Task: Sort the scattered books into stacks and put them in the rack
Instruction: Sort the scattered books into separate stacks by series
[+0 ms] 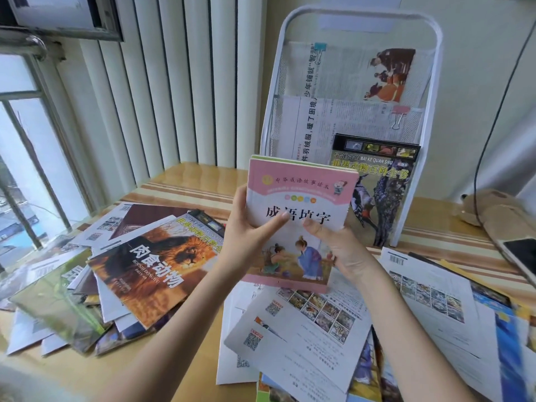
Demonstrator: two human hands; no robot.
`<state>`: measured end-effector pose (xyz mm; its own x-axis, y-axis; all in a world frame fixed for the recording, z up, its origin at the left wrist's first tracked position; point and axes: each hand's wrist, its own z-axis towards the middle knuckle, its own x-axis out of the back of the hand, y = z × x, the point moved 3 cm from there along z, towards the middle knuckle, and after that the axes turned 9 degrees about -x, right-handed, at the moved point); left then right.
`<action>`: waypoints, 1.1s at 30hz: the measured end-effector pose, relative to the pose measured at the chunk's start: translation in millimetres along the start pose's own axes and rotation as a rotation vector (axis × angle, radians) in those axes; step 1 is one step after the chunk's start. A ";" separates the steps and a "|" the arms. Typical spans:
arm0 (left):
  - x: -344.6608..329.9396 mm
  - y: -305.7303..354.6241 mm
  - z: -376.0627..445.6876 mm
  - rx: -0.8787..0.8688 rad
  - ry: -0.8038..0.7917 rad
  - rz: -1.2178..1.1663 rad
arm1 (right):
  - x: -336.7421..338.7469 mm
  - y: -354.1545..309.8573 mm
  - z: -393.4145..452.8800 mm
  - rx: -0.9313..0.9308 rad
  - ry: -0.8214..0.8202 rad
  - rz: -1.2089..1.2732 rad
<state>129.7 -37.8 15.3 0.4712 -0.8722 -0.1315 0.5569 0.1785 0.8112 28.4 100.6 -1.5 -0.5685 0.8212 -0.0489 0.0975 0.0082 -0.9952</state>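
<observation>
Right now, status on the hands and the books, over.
Both hands, left and right, grip the pink book, held upright off the table. Rack behind holds one animal book. Loose books remain scattered.

glossy paper book covers, white metal-mesh rack

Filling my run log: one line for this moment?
left hand, right hand: hold pink book | white rack: bird book inside | table: books scattered

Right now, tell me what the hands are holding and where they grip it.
Both hands hold a small stack of books with a pink-covered book in front: the left hand grips its left edge, the right hand its lower right part, thumbs on the cover.
</observation>
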 end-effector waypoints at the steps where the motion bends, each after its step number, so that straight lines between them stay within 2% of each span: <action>1: 0.0 -2.1 -0.5 0.005 0.003 -0.006 | -2.0 3.7 -0.6 -0.005 -0.007 0.005; 7: 5.4 -18.7 -2.1 0.078 0.013 -0.031 | -8.7 16.8 -5.0 0.115 0.007 -0.010; 10: 7.9 -29.1 -5.4 0.123 0.018 0.039 | -9.0 14.7 -6.6 0.186 0.022 0.006; 16: 16.3 -42.6 -7.4 0.177 -0.079 0.205 | -6.1 20.3 -3.8 0.155 0.052 0.094; 19: 41.6 -55.2 6.4 0.187 -0.169 0.430 | -0.9 20.4 0.7 0.122 0.105 0.155; 22: 86.6 -81.7 36.6 0.232 -0.273 0.958 | 3.2 19.8 7.2 0.101 0.168 0.155; 25: 127.2 -108.9 59.1 0.347 -0.486 1.408 | 4.2 19.1 14.3 0.071 0.224 0.136; 28: 149.5 -124.3 69.8 0.442 -0.573 1.540 | 2.4 18.1 24.0 0.033 0.189 0.071; 33: 178.8 -127.7 85.4 0.495 -0.499 1.535 | -15.9 16.9 47.7 -0.086 0.038 -0.129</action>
<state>84.3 -255.4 -63.2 0.0344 -0.1066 0.9937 -0.4756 0.8727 0.1101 0.1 60.4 -21.6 -0.5496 0.8312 0.0836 0.0959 0.1621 -0.9821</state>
